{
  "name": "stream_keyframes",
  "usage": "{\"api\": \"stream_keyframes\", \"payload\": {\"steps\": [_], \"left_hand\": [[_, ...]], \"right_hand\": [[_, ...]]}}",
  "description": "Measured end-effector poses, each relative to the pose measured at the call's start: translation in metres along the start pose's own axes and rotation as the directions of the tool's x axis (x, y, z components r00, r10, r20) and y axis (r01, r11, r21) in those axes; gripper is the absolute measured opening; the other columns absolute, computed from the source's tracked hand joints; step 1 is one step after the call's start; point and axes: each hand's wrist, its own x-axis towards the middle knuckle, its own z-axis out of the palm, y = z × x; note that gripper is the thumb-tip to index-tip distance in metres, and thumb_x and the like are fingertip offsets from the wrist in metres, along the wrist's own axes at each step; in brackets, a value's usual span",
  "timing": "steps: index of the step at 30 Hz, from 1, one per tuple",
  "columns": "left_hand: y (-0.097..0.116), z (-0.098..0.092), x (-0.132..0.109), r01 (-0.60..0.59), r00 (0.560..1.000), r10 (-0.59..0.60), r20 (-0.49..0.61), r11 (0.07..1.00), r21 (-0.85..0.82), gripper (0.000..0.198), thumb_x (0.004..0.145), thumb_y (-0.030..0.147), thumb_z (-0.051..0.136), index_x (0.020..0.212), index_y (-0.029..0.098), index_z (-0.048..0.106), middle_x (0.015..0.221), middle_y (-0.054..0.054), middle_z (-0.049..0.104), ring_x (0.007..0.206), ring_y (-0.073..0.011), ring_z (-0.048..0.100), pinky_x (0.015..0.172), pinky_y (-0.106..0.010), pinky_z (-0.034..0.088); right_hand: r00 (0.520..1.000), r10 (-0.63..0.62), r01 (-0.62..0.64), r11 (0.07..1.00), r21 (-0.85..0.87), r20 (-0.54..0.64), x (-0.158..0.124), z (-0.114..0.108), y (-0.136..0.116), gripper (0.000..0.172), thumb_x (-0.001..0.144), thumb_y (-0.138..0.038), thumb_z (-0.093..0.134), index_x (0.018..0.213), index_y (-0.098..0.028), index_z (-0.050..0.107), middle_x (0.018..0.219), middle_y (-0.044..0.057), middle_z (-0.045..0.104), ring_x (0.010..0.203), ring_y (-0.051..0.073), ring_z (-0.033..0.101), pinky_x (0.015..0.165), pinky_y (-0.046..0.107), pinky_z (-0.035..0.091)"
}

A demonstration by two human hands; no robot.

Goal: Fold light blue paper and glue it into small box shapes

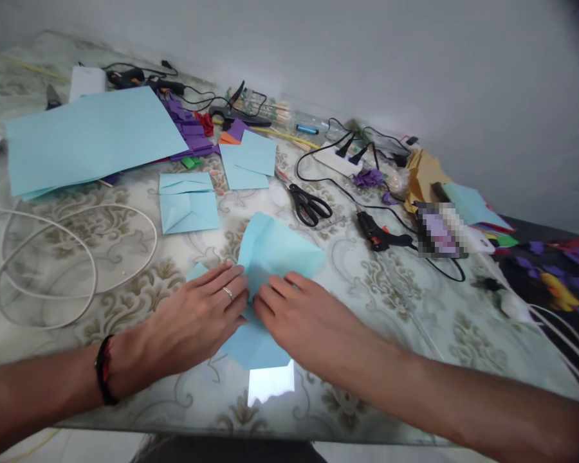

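A light blue paper sheet (275, 251) lies partly folded on the glass-topped table (405, 302) in front of me. My left hand (197, 321), with a ring and a dark wristband, lies flat on the sheet's left part, fingers stretched out together. My right hand (309, 321) presses flat on the paper beside it, fingertips almost touching the left hand's. The sheet's far half lifts up slightly past my fingers. Its near corner (255, 350) sticks out below my hands.
Other blue pieces: a folded one (188, 202), another (248, 159), a large sheet (91, 138). Black scissors (309, 204), a glue gun (381, 235), a power strip (340, 161), purple paper scraps (190, 132) and a white cable loop (72, 257) lie around. Wall behind.
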Motion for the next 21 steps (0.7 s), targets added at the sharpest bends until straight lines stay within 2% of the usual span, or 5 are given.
{"api": "stream_keyframes", "payload": {"steps": [4,7,12,17,21], "left_hand": [[-0.005,-0.004,0.004,0.070,0.997,-0.069,0.024,0.997,-0.041,0.029,0.099,0.027,0.066,0.123,0.011,0.064,0.131,-0.019,0.065,0.123,-0.0355,0.064,0.103,-0.051,0.057],[-0.012,-0.007,0.008,0.114,0.993,-0.113,0.018,0.988,-0.106,0.031,0.098,0.028,0.068,0.124,0.011,0.062,0.126,-0.019,0.064,0.114,-0.0331,0.066,0.094,-0.049,0.060],[-0.021,-0.009,0.009,0.055,0.993,-0.028,0.112,0.967,-0.249,0.010,0.101,0.027,0.065,0.105,0.019,0.071,0.111,-0.008,0.069,0.107,-0.0267,0.067,0.097,-0.046,0.057],[-0.014,-0.010,0.009,0.035,0.993,0.005,0.122,0.945,-0.325,0.022,0.103,0.028,0.062,0.121,0.016,0.067,0.122,-0.012,0.068,0.117,-0.0259,0.065,0.100,-0.041,0.057],[-0.007,-0.007,0.009,0.039,0.990,-0.007,0.139,0.972,-0.233,0.029,0.102,0.028,0.061,0.128,0.014,0.064,0.118,-0.015,0.067,0.115,-0.0305,0.064,0.098,-0.048,0.059]], "right_hand": [[0.992,0.114,-0.106,0.983,0.148,-0.045,-0.009,0.015,-0.014,0.021,0.091,-0.006,0.059,0.106,-0.011,0.072,0.094,0.011,0.072,0.087,0.028,0.064,0.076,0.042,0.054],[0.972,0.222,-0.192,0.939,0.284,-0.077,-0.015,0.023,-0.018,0.024,0.096,-0.008,0.055,0.113,-0.010,0.072,0.100,0.012,0.072,0.091,0.029,0.065,0.079,0.045,0.058],[0.910,0.403,-0.300,0.801,0.518,-0.095,-0.021,0.027,-0.022,0.027,0.104,-0.016,0.046,0.114,-0.013,0.072,0.107,0.014,0.070,0.099,0.031,0.064,0.088,0.052,0.062],[0.848,0.527,-0.381,0.683,0.623,-0.059,-0.022,0.028,-0.019,0.034,0.104,-0.020,0.047,0.129,-0.010,0.068,0.118,0.018,0.064,0.109,0.035,0.062,0.096,0.059,0.060],[0.801,0.595,-0.353,0.555,0.753,-0.062,-0.020,0.035,-0.014,0.040,0.104,-0.020,0.046,0.141,-0.019,0.061,0.131,0.018,0.061,0.127,0.033,0.059,0.108,0.060,0.054]]}}
